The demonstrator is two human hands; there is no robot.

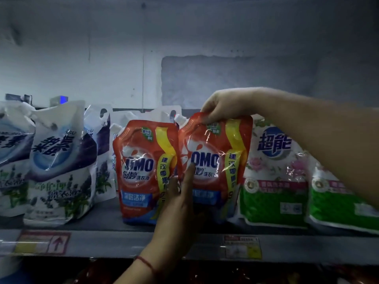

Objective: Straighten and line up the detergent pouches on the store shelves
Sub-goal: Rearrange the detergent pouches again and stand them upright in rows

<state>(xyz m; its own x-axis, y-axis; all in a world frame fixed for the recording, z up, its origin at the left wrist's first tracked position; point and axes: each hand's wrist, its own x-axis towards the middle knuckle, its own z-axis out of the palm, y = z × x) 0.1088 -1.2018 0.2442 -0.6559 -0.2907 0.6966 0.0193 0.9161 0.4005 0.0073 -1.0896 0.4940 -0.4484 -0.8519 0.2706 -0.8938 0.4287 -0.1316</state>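
Note:
Two red OMO detergent pouches stand side by side on the shelf (pixel 114 240). My right hand (pixel 222 105) pinches the top edge of the right red pouch (pixel 215 156). My left hand (pixel 180 203) holds that pouch's lower left side, its thumb straight up on the front and its fingers reaching between the two pouches. The left red pouch (pixel 141 169) stands upright just left of it. White and purple pouches (pixel 61 165) lean at the left. White and green pouches (pixel 274 177) stand at the right, partly hidden by my right forearm.
More white pouches (pixel 131 124) stand in a back row behind the red ones. Price labels (pixel 242 248) sit on the shelf's front rail. A pale wall rises behind the shelf. Dark goods show dimly on the shelf below.

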